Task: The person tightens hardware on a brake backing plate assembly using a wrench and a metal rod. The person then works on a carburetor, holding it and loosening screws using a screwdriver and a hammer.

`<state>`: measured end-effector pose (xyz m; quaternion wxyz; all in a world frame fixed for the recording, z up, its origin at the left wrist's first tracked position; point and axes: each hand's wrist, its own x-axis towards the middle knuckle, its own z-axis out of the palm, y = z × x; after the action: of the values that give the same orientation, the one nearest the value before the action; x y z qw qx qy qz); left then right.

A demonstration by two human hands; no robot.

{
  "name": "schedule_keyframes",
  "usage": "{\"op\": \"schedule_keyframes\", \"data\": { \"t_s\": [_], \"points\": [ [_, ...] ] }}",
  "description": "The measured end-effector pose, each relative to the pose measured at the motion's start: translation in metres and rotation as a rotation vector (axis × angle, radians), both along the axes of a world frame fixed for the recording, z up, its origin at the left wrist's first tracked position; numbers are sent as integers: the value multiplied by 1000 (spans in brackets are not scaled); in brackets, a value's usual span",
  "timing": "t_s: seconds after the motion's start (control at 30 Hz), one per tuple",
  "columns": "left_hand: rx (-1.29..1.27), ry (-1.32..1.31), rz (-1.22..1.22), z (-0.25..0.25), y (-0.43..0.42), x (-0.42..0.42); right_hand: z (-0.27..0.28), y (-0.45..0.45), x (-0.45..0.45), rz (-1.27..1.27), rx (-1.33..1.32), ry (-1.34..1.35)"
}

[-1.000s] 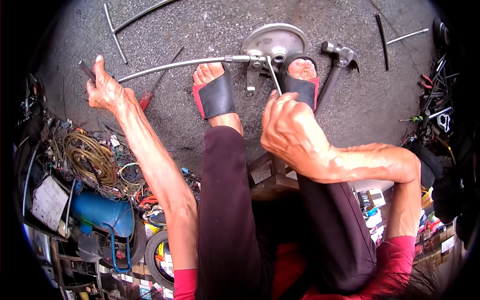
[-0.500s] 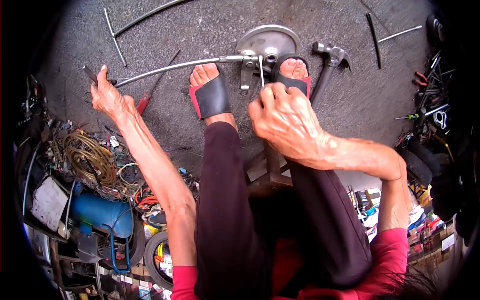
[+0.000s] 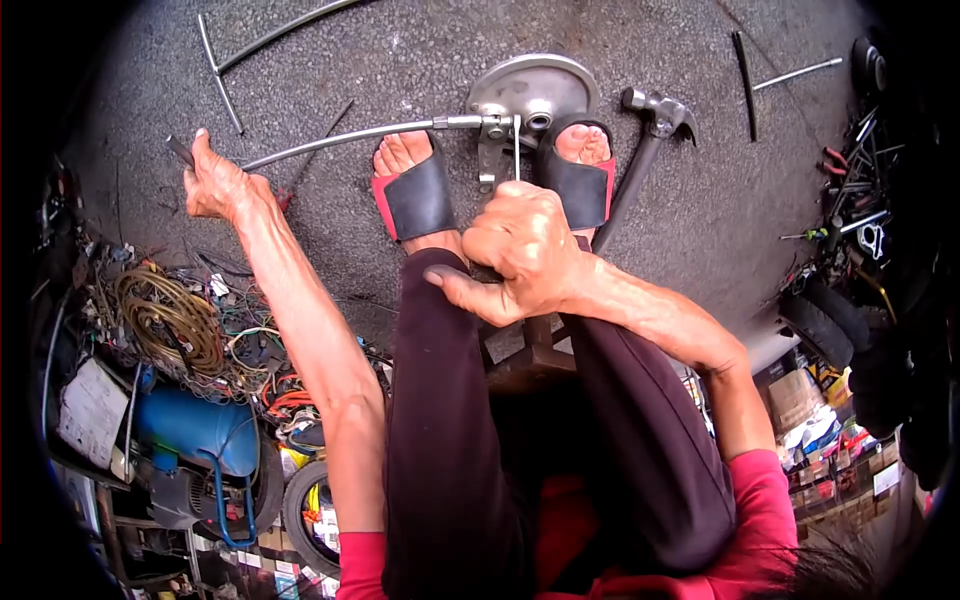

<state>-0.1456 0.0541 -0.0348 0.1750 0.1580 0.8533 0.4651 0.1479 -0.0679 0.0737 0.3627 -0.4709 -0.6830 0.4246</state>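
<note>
At the left, my left hand (image 3: 215,185) is closed round the handle end of a long curved metal bar (image 3: 345,137). The bar's far end meets a bolt on the small arm of a round metal drum plate (image 3: 535,85), which lies on the ground between and beyond my feet. My right hand (image 3: 520,250) is closed round a thin metal wrench (image 3: 517,150), whose upper end sits at that same bolt joint; its lower part is hidden in the fist, and the thumb sticks out to the left.
A claw hammer (image 3: 645,150) lies right of my right sandal (image 3: 580,185). Beyond the bar is a T-handle tool (image 3: 217,72). Tangled wires and a blue tank (image 3: 195,430) are at the left; several tools (image 3: 860,200) are piled at the right.
My right hand has moved down and left toward my knees, and the wrench has swung from slanted to nearly upright in view. My left hand has stayed nearly in place on the bar.
</note>
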Motion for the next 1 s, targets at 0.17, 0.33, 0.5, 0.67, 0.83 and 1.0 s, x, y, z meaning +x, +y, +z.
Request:
{"op": "schedule_keyframes", "data": {
  "t_s": [0.17,0.33,0.5,0.67,0.83,1.0],
  "points": [
    [-34,18,51,-4,1,2,1,-1,7,-11,-57,20],
    [7,9,58,-1,5,8,4,1,15,-9,-114,74],
    [42,-40,32,17,9,23,10,5,22,-59,-171,143],
    [-14,50,38,15,2,18,15,8,25,-140,-224,145],
    [-11,19,-9,23,0,26,14,11,21,-115,28,0],
    [42,181,111,5,0,24,12,14,21,-51,132,-6]
  ]
}}
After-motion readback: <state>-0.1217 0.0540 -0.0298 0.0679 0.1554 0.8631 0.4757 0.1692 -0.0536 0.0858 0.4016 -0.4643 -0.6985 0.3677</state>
